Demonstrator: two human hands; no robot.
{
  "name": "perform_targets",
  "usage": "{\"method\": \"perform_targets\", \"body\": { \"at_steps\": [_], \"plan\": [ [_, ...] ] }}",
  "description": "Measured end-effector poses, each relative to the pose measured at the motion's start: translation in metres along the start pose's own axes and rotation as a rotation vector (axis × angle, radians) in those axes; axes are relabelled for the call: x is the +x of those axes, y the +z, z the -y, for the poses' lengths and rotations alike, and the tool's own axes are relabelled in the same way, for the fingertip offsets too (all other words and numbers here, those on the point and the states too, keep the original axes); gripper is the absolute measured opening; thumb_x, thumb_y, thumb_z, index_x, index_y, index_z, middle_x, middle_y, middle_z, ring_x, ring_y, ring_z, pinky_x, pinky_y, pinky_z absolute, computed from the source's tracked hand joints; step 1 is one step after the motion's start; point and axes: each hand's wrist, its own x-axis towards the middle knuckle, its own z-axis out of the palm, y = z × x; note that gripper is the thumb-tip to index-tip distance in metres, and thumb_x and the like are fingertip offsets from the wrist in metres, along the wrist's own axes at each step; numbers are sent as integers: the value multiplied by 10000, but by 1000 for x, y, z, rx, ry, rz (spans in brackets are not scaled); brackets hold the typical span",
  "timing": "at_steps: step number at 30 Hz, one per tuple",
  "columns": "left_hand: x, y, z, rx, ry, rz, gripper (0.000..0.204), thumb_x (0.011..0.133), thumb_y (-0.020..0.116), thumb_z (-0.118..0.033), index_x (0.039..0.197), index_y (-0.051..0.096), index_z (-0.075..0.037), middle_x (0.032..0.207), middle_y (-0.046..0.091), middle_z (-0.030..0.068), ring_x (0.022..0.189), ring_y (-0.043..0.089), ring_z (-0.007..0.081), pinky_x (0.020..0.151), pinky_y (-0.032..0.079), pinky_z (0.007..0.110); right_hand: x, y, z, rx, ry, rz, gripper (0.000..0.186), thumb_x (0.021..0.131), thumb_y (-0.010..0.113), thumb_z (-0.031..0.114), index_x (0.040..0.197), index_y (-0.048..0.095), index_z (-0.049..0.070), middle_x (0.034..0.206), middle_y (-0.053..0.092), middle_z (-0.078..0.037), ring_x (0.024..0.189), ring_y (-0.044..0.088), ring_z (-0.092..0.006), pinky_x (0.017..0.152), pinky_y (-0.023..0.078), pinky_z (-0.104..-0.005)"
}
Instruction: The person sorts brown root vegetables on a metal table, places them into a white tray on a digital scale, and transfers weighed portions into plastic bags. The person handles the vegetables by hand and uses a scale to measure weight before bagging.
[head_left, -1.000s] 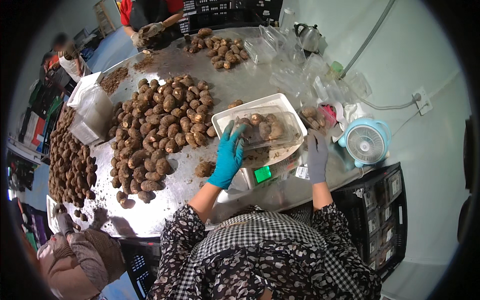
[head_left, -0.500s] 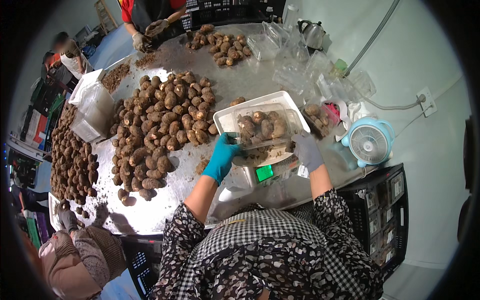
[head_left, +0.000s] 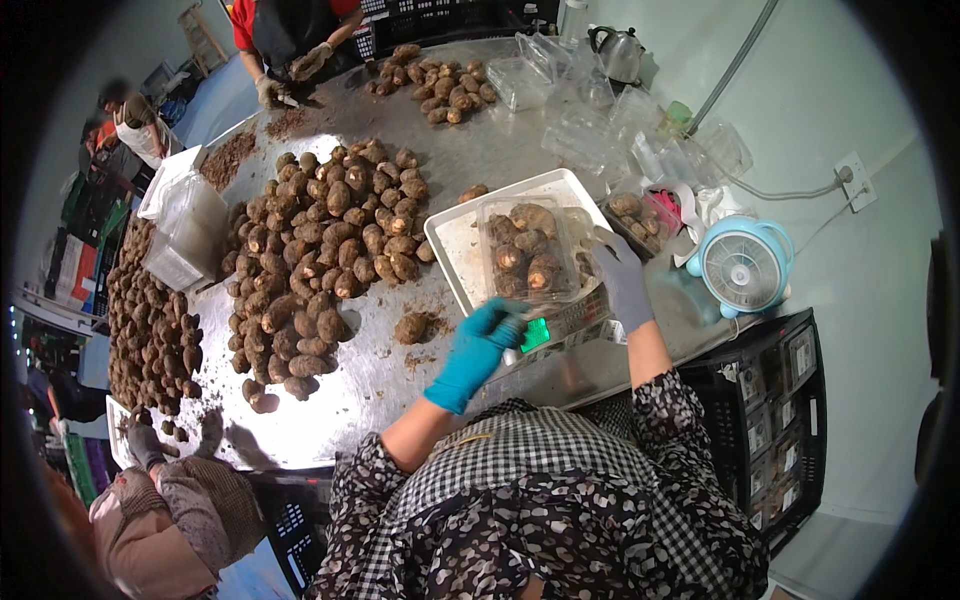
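A clear plastic container (head_left: 522, 230) of brown tubers (head_left: 541, 268) lies in a white tray (head_left: 445, 242) on a scale with a green display (head_left: 534, 335). My right hand (head_left: 623, 280), in a grey glove, has bent fingers on the container's right edge. Just below the container's near left corner is my left hand (head_left: 470, 356), teal-gloved, its fingertips smeared and what they touch unclear. A smaller container of tubers (head_left: 634, 220) sits right of the tray, and a loose tuber (head_left: 410, 328) lies left of my left hand.
Tuber heaps (head_left: 310, 250) cover the steel table's (head_left: 410, 390) left. A box with plastic containers (head_left: 180, 230) is left, empty clamshells (head_left: 590, 140), a kettle (head_left: 616, 55) back right, a fan (head_left: 741, 265) and black crate (head_left: 775, 410) right. Co-workers' hands (head_left: 270, 92) work at the far edge and lower left.
The container has turned from lying crosswise to lengthways in the tray. My left hand has dropped toward me, down from the container; my right hand has moved up its right side.
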Motion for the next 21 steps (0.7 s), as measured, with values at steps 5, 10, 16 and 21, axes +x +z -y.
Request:
{"method": "perform_targets", "body": {
  "at_steps": [5,10,16,21],
  "plan": [
    [12,-32,28,253,182,-436,454,918,535,-54,1357,427,-82,1244,516,90,1094,504,170,911,437,297,-12,22,5,-339,-114,127,304,869,571,152,1115,581,-26,977,605,-74,840,544,-137,787,448,-272],
    [12,-25,46,169,180,-310,475,902,554,-32,1359,434,-82,1257,530,67,1127,498,164,937,422,292,-12,34,-3,-499,-203,105,458,886,587,194,1276,475,-20,1263,539,-180,1140,521,-220,954,414,-321],
    [-45,-62,72,537,113,-290,254,821,672,-132,1058,626,-54,1012,651,95,972,598,228,873,460,326,-42,-19,-26,-160,-185,-124,209,906,561,136,1040,600,-20,985,644,-84,878,594,-146,783,468,-263],
    [-32,-29,103,1552,176,181,332,739,750,-262,993,658,-70,857,656,92,738,621,262,740,492,372,-119,-1,-32,-410,225,320,232,922,557,231,943,615,7,928,639,-68,860,590,-134,741,470,-253]
  ]
}}
